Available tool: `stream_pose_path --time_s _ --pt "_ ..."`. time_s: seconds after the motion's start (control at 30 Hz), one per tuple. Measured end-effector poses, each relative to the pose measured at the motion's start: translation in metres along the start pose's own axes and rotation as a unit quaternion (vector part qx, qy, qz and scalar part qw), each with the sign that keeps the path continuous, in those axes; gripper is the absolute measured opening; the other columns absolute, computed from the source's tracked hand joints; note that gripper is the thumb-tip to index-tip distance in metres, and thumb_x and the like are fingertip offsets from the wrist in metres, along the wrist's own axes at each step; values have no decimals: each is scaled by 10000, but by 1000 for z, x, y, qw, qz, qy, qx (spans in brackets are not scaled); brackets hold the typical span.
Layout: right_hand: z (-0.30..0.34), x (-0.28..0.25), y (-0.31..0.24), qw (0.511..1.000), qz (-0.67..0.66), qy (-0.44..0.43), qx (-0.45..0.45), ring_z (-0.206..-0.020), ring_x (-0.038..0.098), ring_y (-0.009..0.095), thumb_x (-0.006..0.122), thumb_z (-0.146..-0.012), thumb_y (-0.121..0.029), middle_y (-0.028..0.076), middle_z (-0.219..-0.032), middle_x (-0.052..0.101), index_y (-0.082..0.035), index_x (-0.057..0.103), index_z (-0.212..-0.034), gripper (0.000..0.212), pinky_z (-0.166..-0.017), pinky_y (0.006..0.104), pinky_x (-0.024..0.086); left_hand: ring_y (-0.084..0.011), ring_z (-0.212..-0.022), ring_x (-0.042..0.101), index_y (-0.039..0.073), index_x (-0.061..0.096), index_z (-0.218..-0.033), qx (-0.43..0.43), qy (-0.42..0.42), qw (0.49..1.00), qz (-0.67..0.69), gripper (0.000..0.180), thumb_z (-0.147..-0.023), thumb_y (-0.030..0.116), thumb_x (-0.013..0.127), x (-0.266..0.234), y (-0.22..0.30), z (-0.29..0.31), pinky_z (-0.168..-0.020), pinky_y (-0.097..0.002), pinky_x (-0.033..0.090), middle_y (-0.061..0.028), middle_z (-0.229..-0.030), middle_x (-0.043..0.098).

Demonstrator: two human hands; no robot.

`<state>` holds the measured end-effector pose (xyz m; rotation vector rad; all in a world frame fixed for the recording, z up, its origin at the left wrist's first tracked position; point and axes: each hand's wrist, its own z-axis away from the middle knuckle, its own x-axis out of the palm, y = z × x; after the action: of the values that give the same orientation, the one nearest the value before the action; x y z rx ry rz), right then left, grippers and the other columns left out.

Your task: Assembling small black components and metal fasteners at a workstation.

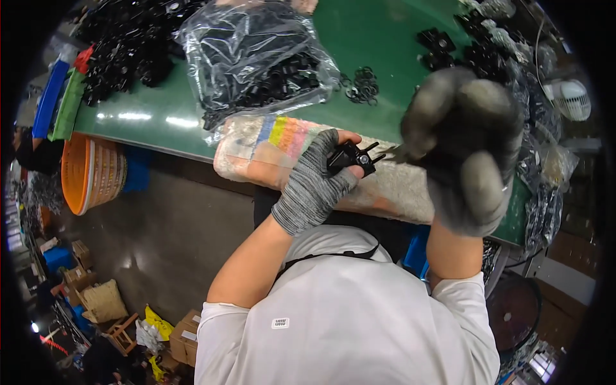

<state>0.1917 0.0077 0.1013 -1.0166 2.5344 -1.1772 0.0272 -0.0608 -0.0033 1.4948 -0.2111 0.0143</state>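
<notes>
My left hand (316,183), in a grey knitted glove with bare fingertips, grips a small black plastic part (351,158) with a round metal piece in it. Two thin dark prongs stick out from the part's right side. My right hand (471,151), also gloved in grey, is raised to the right, large and blurred. Its fingers look curled around something dark, too smeared to make out. A dark thin tip shows at its left edge, close to the prongs. Below both hands lies a pale cloth pad (401,187) with coloured stripes at the table's front edge.
On the green table (372,38) lie a clear plastic bag of black parts (256,58), a pile of black parts (131,54), several small black rings (362,86), and more black parts (439,48). An orange basket (80,173) stands left, a fan (513,314) low right.
</notes>
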Motion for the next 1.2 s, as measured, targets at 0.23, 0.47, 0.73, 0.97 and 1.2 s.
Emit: stream_pose_path --time_s 0.23,0.47,0.73,0.97,1.2 --pt "-53 13 88 774 588 -201 117 -951 629 299 690 -782 -100 136 -1074 618 -139 715 -1040 262 -843 379 526 -200 -1115 529 39 507 -1284 43 14 996 77 500 -849 154 727 -26 -17 17 -1005 -340 435 -94 -1164 538" --pt "-74 42 157 720 594 -331 139 -956 627 349 706 -762 -101 148 -1074 596 -164 745 -945 198 -810 422 538 -204 -1150 513 33 499 -1319 44 -4 998 52 537 -870 231 716 -45 -16 24 -1036 -346 403 -97 -1199 539" --pt "-70 59 176 706 628 -314 94 -1006 612 355 728 -752 -174 164 -1066 599 -122 744 -958 213 -868 438 519 -153 -1017 553 56 486 -1331 118 -1 993 -19 529 -884 212 723 -56 -30 17 -861 -304 508 -61 -1110 559" --pt "-82 56 166 716 602 -319 153 -1021 605 360 736 -756 -235 182 -1101 593 -115 743 -988 261 -896 442 507 -217 -1136 529 28 504 -1318 50 -8 998 29 547 -852 213 721 -58 -21 15 -1016 -348 418 -111 -1183 556" --pt "-77 63 162 674 632 -337 181 -1054 589 374 762 -731 -251 193 -1119 575 -122 728 -1057 352 -933 444 490 -192 -1063 551 23 506 -1303 32 -13 997 67 521 -864 214 714 -48 -14 22 -954 -337 462 -100 -1139 561"
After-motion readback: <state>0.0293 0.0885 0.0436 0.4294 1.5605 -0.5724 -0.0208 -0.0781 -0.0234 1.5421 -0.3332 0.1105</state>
